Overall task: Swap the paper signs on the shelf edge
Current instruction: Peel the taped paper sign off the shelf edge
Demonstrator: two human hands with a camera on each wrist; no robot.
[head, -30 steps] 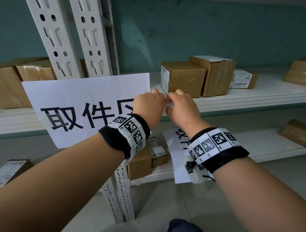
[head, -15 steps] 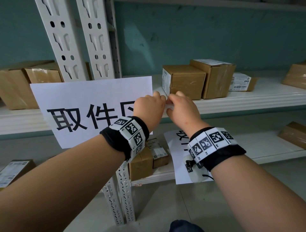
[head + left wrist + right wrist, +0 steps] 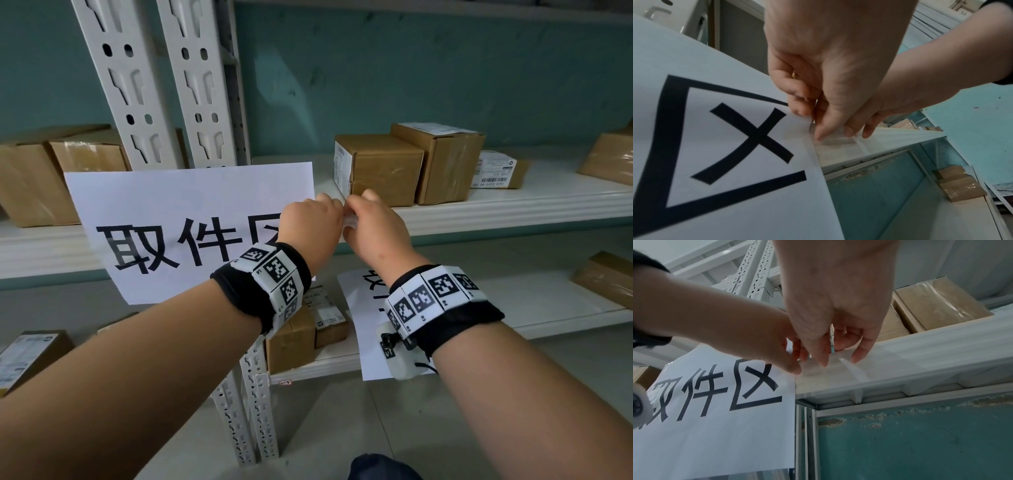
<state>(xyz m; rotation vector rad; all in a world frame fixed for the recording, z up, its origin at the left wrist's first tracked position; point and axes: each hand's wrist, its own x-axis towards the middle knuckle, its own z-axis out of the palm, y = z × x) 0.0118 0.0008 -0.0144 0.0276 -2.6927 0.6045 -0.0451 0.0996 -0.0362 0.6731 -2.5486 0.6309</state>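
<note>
A white paper sign (image 3: 178, 219) with large black characters hangs on the upper shelf edge (image 3: 513, 212). My left hand (image 3: 318, 219) is at its right edge; in the left wrist view its curled fingers (image 3: 797, 107) pinch the sign's top right corner and the thumb lies on a strip of clear tape (image 3: 834, 142). My right hand (image 3: 373, 226) is right beside it, thumb and fingers bent onto the same tape (image 3: 838, 373) on the shelf edge. A second paper sign (image 3: 363, 308) hangs on the lower shelf, mostly hidden behind my right wrist.
Cardboard boxes (image 3: 380, 168) (image 3: 442, 161) stand on the upper shelf just behind the hands, more at the far left (image 3: 34, 185) and far right. Two white perforated uprights (image 3: 191, 85) rise behind the sign. Small boxes (image 3: 291, 339) sit on the lower shelf.
Both hands stay together at the sign's right edge. Only the head view has shifted slightly, so the sign sits a little further right.
</note>
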